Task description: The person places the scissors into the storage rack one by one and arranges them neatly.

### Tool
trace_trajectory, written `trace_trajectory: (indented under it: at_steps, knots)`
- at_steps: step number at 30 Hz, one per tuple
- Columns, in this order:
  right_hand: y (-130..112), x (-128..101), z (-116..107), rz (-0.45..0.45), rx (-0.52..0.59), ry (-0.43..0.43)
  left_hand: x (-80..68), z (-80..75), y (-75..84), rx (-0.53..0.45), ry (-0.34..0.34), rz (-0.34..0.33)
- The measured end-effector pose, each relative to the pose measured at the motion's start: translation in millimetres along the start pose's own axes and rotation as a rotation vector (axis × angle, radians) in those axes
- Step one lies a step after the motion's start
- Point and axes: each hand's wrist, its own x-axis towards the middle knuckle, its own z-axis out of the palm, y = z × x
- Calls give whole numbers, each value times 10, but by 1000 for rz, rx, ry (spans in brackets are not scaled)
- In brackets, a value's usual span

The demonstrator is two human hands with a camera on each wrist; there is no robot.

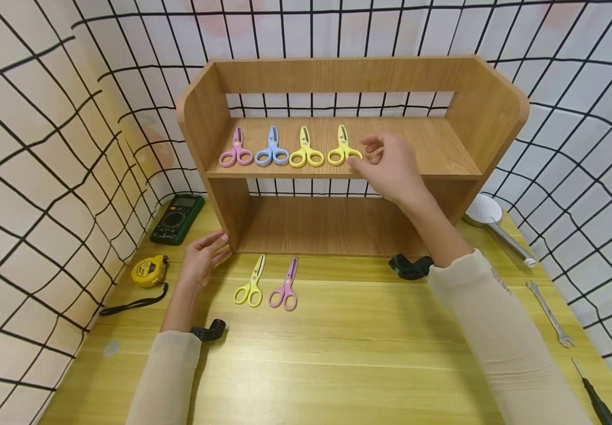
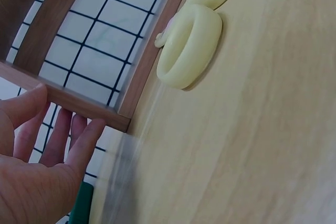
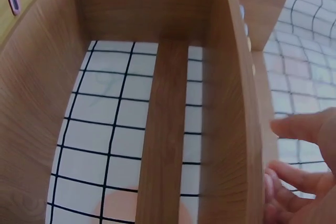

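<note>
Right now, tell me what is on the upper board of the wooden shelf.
On the upper board lie four scissors: pink, blue, yellow and yellow. The right hand hides a patch of board behind it.

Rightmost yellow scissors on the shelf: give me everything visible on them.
The rightmost yellow scissors are small, plastic-looking, with two loop handles and short closed blades. They lie flat on the wooden shelf, blades pointing to the back, handles at the front edge, last in a row of four. The right hand has its fingertips at the right handle loop; contact looks likely, no firm grip shows.

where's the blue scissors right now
In the head view, the blue scissors lie on the shelf's upper board, second from left, between the pink scissors and a yellow pair.
</note>
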Motion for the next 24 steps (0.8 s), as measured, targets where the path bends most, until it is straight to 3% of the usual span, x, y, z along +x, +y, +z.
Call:
trace_trajectory:
  at_steps: [3,6,15,24]
  knots:
    - [24,-230,36,-85,43,90,1,-2,0,3,0,-6]
    - [58,-490,118,-129,56,112,0,-1,1,9,0,-4]
    - [273,-1086,505,-67,125,-65,4,-13,-16,2,4,-24]
    - [540,-1412,1019,42,181,-213,-18,6,9,18,3,-7]
